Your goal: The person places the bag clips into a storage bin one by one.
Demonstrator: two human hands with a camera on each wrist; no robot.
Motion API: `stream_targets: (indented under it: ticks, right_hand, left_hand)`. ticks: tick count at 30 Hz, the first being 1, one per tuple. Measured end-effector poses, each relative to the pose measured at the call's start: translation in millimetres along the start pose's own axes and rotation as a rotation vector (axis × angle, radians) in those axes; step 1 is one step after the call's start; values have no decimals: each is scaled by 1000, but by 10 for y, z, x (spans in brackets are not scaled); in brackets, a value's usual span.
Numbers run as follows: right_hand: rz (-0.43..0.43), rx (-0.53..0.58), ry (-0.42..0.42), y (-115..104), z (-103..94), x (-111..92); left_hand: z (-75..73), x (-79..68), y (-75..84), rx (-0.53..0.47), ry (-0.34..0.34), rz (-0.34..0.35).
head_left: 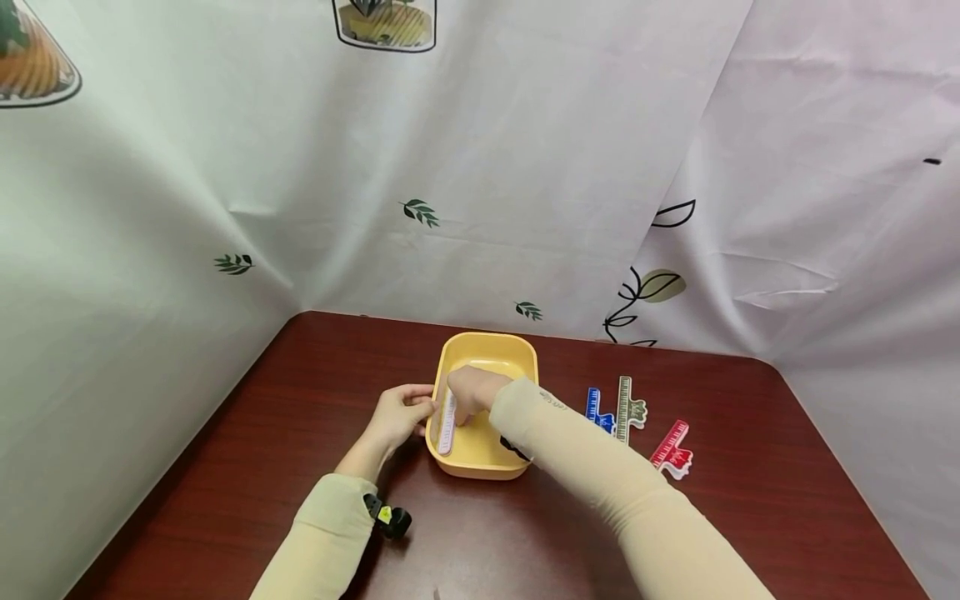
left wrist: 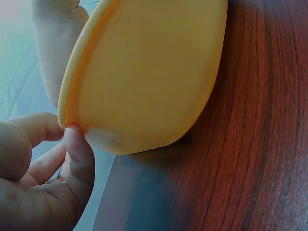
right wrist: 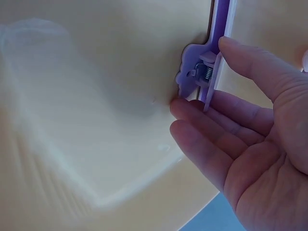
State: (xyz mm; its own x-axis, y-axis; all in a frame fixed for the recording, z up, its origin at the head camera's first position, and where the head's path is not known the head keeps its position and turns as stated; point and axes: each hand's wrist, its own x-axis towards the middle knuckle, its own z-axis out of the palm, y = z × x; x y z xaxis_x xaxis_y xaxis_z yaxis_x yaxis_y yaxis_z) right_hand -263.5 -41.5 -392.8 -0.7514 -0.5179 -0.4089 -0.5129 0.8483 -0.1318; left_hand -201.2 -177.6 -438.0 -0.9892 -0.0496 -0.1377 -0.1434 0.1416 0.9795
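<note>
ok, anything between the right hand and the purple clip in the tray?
Nothing visible: the right hand touches the clip inside the tray, with no other object between them. The left hand pinches the tray at its left, clear of that contact.

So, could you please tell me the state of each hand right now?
Left hand: pinching the yellow tray by its rim.
Right hand: holding the purple clip.

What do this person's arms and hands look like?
The left sleeve and right sleeve are pale cream, the right with small dark print. The left hand and right hand are ungloved. A black gadget with a yellow label is on the left sleeve.
</note>
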Motion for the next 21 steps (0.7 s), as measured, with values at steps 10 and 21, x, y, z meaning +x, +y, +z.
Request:
stream_targets:
  ticks: [10, 21]
  right_hand:
    - [0, -1, 4, 10, -10, -57]
    - [-1, 32, -20, 5, -27, -119]
  left_hand:
    - [3, -24, 8, 20, 5, -1]
    - [10, -11, 1, 21, 5, -9]
